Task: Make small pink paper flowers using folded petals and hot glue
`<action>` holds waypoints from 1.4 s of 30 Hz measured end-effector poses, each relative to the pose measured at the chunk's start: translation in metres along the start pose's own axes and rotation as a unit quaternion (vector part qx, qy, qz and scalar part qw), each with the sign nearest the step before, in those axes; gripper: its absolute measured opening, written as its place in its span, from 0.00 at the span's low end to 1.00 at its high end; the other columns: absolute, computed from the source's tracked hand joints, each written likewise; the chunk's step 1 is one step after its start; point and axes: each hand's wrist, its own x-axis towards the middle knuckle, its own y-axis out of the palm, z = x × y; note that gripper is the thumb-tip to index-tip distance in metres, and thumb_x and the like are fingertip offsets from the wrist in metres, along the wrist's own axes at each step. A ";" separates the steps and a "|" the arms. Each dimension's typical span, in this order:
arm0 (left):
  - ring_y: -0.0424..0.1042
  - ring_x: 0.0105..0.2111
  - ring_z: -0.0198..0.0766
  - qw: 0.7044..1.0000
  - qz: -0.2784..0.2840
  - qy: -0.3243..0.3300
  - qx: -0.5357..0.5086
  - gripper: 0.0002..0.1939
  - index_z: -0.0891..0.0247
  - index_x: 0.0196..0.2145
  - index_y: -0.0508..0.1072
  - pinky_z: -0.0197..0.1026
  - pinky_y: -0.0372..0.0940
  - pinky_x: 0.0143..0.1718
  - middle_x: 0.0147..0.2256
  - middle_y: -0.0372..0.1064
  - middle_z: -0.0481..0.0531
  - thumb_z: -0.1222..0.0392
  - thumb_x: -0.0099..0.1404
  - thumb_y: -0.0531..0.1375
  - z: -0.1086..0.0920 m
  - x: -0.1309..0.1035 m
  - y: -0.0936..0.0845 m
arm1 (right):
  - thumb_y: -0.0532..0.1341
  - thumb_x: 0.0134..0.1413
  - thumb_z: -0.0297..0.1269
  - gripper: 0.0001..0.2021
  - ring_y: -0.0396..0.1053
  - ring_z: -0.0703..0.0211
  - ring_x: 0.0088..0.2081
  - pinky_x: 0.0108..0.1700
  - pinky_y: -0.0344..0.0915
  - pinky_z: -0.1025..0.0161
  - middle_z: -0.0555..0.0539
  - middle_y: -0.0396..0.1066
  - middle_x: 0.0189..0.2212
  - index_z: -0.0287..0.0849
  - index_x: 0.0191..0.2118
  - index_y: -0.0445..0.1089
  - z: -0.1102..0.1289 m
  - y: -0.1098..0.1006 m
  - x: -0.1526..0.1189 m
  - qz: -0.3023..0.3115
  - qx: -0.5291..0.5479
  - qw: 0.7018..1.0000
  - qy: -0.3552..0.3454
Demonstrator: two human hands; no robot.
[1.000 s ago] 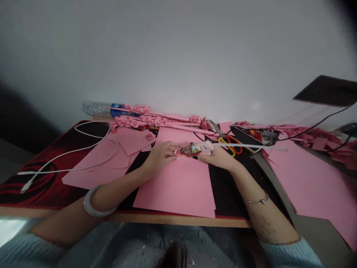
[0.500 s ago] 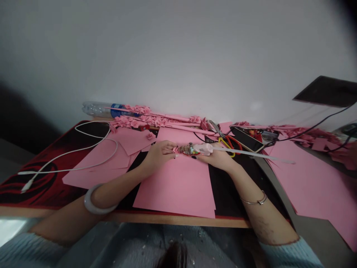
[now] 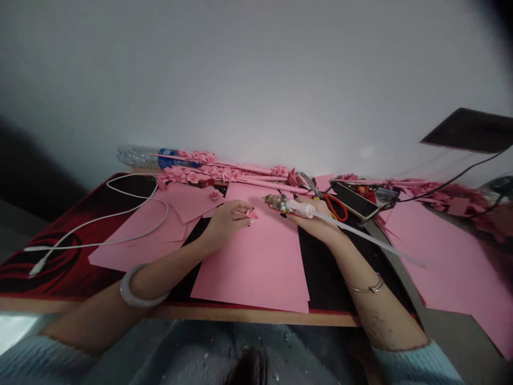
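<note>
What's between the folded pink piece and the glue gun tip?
Head view: only the pink sheet beneath shows between the folded pink piece and the glue gun tip.

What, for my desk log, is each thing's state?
Folded pink paper flower: pinched by left hand.
Pale pink glue gun: held by right hand, translucent stick inserted.
Large pink paper sheet: flat.
Clear blue-labelled plastic bottle: lying sideways.
Thin white cable: loosely looped.
Black rectangular phone: screen dark.
Red-handled metal scissors: unclear whether open.
</note>
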 end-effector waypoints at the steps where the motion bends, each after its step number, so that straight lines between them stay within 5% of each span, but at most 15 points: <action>1: 0.77 0.32 0.40 1.000 0.000 -0.001 -0.001 0.12 0.63 0.35 0.73 0.42 0.72 0.37 0.33 0.77 0.51 0.67 0.51 0.66 0.000 0.000 0.000 | 0.65 0.48 0.37 0.06 0.69 0.59 0.24 0.25 0.59 0.67 0.50 0.72 0.22 0.41 0.27 0.70 -0.002 -0.001 0.000 -0.005 -0.004 1.000 0.000; 7: 0.77 0.34 0.39 1.000 -0.007 0.012 -0.020 0.13 0.63 0.36 0.72 0.40 0.70 0.38 0.35 0.76 0.52 0.66 0.51 0.66 0.001 0.001 -0.001 | 0.64 0.49 0.35 0.12 0.75 0.49 0.34 0.34 0.64 0.61 0.43 0.78 0.35 0.41 0.41 0.76 -0.020 -0.006 0.003 0.019 -0.045 0.999 -0.012; 15: 0.75 0.33 0.36 0.999 -0.007 0.034 -0.013 0.13 0.62 0.36 0.71 0.40 0.69 0.38 0.36 0.72 0.51 0.66 0.51 0.65 -0.001 -0.001 0.000 | 0.60 0.42 0.26 0.25 0.72 0.44 0.45 0.48 0.66 0.53 0.37 0.75 0.46 0.36 0.51 0.70 -0.035 -0.004 0.004 0.118 -0.092 0.988 -0.038; 19: 0.75 0.34 0.38 0.999 0.005 0.049 0.015 0.12 0.63 0.36 0.71 0.41 0.70 0.39 0.35 0.73 0.52 0.67 0.51 0.65 -0.005 -0.004 0.001 | 0.59 0.45 0.27 0.22 0.68 0.40 0.50 0.52 0.62 0.45 0.35 0.72 0.48 0.36 0.50 0.70 -0.031 -0.003 0.004 0.093 -0.084 0.990 -0.064; 24: 0.76 0.35 0.40 0.998 0.032 0.054 0.017 0.12 0.62 0.35 0.71 0.41 0.70 0.38 0.33 0.74 0.51 0.68 0.52 0.65 -0.007 -0.007 0.004 | 0.58 0.49 0.27 0.15 0.67 0.45 0.46 0.51 0.63 0.48 0.40 0.69 0.43 0.42 0.45 0.69 -0.008 -0.005 0.004 -0.046 -0.006 0.993 -0.113; 31: 0.76 0.37 0.40 0.997 0.068 0.047 0.008 0.13 0.62 0.37 0.70 0.42 0.71 0.41 0.34 0.74 0.51 0.66 0.53 0.66 -0.003 -0.008 0.005 | 0.62 0.51 0.28 0.12 0.65 0.47 0.49 0.52 0.62 0.52 0.42 0.66 0.43 0.44 0.42 0.66 0.032 0.010 -0.008 0.049 0.095 0.977 -0.183; 42: 0.76 0.37 0.37 0.990 0.133 0.042 -0.027 0.15 0.62 0.39 0.68 0.41 0.70 0.42 0.37 0.75 0.51 0.67 0.54 0.66 -0.001 -0.010 0.007 | 0.61 0.52 0.24 0.11 0.66 0.51 0.44 0.47 0.65 0.54 0.45 0.65 0.39 0.45 0.40 0.66 0.036 0.033 -0.016 0.058 0.099 0.976 -0.185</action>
